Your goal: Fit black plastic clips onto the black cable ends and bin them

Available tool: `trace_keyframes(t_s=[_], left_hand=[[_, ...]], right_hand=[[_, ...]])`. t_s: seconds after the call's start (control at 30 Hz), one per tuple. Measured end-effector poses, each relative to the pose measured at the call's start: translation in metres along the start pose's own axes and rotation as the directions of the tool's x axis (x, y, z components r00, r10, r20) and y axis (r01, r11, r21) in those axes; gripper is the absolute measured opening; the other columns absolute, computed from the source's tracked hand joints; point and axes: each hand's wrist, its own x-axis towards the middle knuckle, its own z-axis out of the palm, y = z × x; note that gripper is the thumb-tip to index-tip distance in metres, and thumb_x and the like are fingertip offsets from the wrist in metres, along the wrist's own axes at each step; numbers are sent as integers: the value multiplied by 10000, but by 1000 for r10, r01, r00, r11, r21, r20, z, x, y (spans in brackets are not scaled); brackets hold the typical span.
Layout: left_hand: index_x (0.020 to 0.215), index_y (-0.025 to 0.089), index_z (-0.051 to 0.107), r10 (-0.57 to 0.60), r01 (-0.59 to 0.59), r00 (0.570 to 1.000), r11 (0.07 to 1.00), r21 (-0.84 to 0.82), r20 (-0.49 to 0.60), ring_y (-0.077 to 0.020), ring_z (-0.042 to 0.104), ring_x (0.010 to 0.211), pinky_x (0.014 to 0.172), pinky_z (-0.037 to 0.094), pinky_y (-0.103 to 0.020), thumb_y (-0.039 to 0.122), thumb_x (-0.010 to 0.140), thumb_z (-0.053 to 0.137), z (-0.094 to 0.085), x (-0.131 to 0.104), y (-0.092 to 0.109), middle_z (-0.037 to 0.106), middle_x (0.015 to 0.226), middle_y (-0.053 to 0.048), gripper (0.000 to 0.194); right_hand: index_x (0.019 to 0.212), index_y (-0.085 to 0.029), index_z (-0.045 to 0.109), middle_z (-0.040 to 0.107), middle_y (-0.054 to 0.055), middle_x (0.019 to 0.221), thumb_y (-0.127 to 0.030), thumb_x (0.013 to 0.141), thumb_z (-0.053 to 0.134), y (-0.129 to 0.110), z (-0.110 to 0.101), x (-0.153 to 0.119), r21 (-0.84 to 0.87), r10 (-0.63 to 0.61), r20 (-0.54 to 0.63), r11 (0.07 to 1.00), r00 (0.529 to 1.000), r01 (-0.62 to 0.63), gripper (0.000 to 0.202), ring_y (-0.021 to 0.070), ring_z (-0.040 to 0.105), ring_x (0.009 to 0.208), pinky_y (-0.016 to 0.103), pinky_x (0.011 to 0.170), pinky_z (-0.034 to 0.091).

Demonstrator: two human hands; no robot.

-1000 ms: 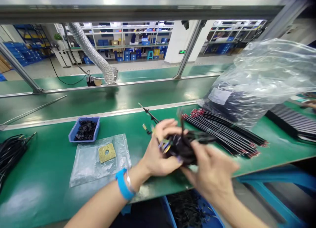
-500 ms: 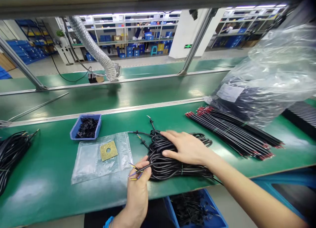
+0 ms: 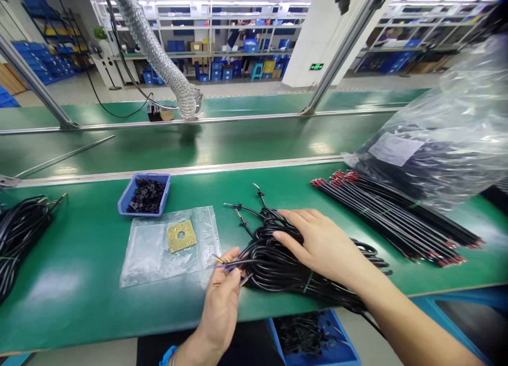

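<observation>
The black cable bundle (image 3: pixel 273 268) is lying on the green table (image 3: pixel 83 244) at the near edge, just right of center, with a green tie (image 3: pixel 308 281) crossing its right part. The left hand (image 3: pixel 220 305) is gripping the wire ends (image 3: pixel 230 264) at the bundle's left side; its thumb and fingers are closing around them, and thin yellow and blue strands are projecting leftward past the fingertips. The right hand (image 3: pixel 323 244) is resting palm down on top of the bundle, its fingers extending leftward and not closing around the cables. Three loose cable tips are pointing toward the far left from the bundle. To the left of the bundle, a flat plastic bag (image 3: pixel 145 257) is lying on the table and supporting a yellow pad (image 3: pixel 175 241) with a center hole. A blue tray (image 3: pixel 126 201) is standing just beyond the bag, holding small black parts (image 3: pixel 146 195). At the far left of the table, a second cable coil (image 3: pixel 18 244) is lying alone. To the right, black rods (image 3: pixel 391 220) with red ends are lying side by side, and a large clear bag (image 3: pixel 452 138) is standing behind them. Below the near edge, a blue bin (image 3: pixel 323 358) is holding black pieces.
</observation>
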Motion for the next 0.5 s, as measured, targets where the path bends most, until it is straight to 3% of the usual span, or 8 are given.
trace_keyframes(t_s=[0.07, 0.13, 0.27, 0.37, 0.5], left_hand=[[1214, 210, 642, 19, -20, 999, 999, 31, 50, -252, 605, 1165, 1060, 394, -383, 388, 744, 800, -3, 1, -4, 701, 1209, -79, 528], [1228, 225, 640, 38, -46, 997, 992, 118, 69, -255, 598, 1171, 1061, 396, -384, 392, 798, 755, -7, 3, -10, 693, 1224, -73, 476], [1194, 211, 674, 83, -88, 996, 951, 298, 28, -281, 586, 1181, 1050, 412, -398, 461, 886, 629, -16, 5, -18, 680, 1240, -92, 398], [1174, 201, 690, 101, -109, 994, 915, 389, 41, -296, 569, 1210, 1080, 392, -417, 472, 899, 602, -18, 3, -18, 673, 1246, -106, 396], [1088, 228, 734, 131, -168, 985, 877, 450, 112, -292, 570, 1217, 1088, 401, -416, 449, 895, 612, -14, -1, -11, 697, 1198, -86, 318]], right_hand=[[1059, -141, 687, 711, 117, 1016, -377, 990, 370, -10, -8, 18, 20, -71, -5, 997, 997, 71, 401, 262, 591, 995, 383, 903, 439], [882, -144, 726, 705, 123, 869, -344, 970, 415, -24, -12, 41, -50, -82, 119, 995, 990, 88, 380, 268, 578, 913, 389, 857, 436], [682, -148, 729, 692, 131, 723, -322, 737, 702, -48, -1, 79, -70, -132, 312, 984, 941, 161, 184, 293, 592, 878, 354, 724, 451], [692, -153, 737, 698, 128, 693, -222, 691, 677, -50, 13, 89, -95, -93, 383, 986, 919, 139, 91, 279, 613, 848, 331, 679, 457], [799, -108, 756, 713, 180, 764, -214, 749, 583, -33, 21, 92, -173, 67, 348, 985, 935, -6, 209, 318, 614, 927, 341, 671, 470]])
